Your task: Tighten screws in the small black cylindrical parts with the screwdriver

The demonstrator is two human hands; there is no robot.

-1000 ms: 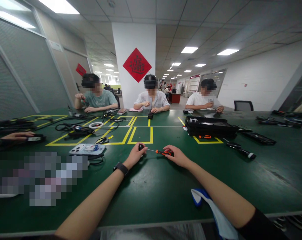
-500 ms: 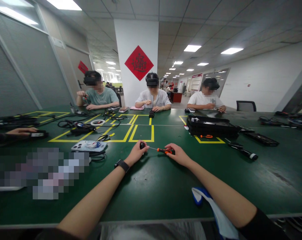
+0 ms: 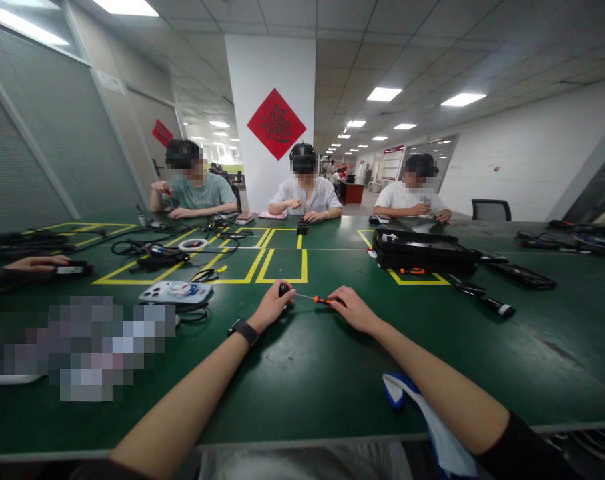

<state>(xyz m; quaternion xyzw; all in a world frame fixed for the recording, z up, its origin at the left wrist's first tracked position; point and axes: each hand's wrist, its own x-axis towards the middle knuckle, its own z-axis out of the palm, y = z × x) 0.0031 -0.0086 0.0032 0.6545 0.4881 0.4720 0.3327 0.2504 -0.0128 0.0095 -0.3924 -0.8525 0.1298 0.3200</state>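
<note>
Near the middle of the green table, my left hand (image 3: pixel 273 304) is closed on a small black object (image 3: pixel 283 290), mostly covered by the fingers. An orange and black screwdriver (image 3: pixel 323 301) lies in the closed fingers of my right hand (image 3: pixel 351 308). Its thin shaft points left, with the tip at the black object; whether they touch is too small to tell. A dark watch is on my left wrist.
Black stacked trays (image 3: pixel 422 250) stand at the right, with an orange-handled tool (image 3: pixel 412 271) before them. A phone (image 3: pixel 176 291) and cables lie left. A blue and white cloth (image 3: pixel 427 413) hangs over the front edge. Three people sit opposite; another person's hand (image 3: pixel 37 263) is at far left.
The view has shifted slightly. My right hand's fingers have changed position around the screwdriver handle, and less of the handle shows. My left hand keeps its hold.
</note>
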